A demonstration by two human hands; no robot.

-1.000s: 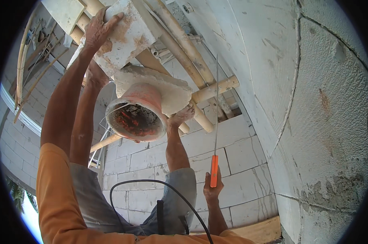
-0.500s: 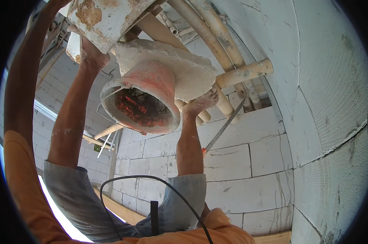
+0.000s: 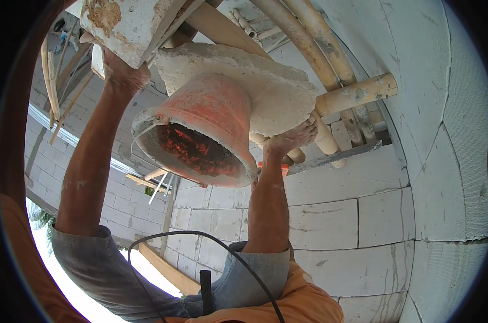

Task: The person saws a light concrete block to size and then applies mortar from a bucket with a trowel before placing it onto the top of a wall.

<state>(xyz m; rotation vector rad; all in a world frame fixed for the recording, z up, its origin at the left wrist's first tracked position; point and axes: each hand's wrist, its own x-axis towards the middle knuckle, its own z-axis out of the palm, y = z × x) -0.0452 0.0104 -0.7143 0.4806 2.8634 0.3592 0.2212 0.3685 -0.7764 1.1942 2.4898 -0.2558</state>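
Observation:
A hand saw (image 3: 333,158) with an orange-red handle (image 3: 276,168) lies crosswise behind my right shin, along the wall. My right hand (image 3: 253,183) is mostly hidden by that leg and the bucket, and grips the saw by its handle. My left arm (image 3: 13,118) rises along the left rim. Only a trace of my left hand (image 3: 67,3) shows at the top edge beside a pale block (image 3: 128,29) with brown patches, its fingers out of sight. Between my legs, a mortar-crusted red bucket (image 3: 214,105) tilts its mouth toward me, against a rough whitish slab (image 3: 238,75).
My bare feet, the left (image 3: 123,70) and right (image 3: 292,137), stand high among bamboo poles (image 3: 357,92) and a plank (image 3: 222,32). A pale block wall (image 3: 325,223) runs behind; another wall (image 3: 443,64) stands close at right. A black cable (image 3: 195,233) loops before me.
The saw has swung from a steep slant to nearly level, with its handle now behind my right shin. The view has shifted, and my left arm sits nearer the left rim.

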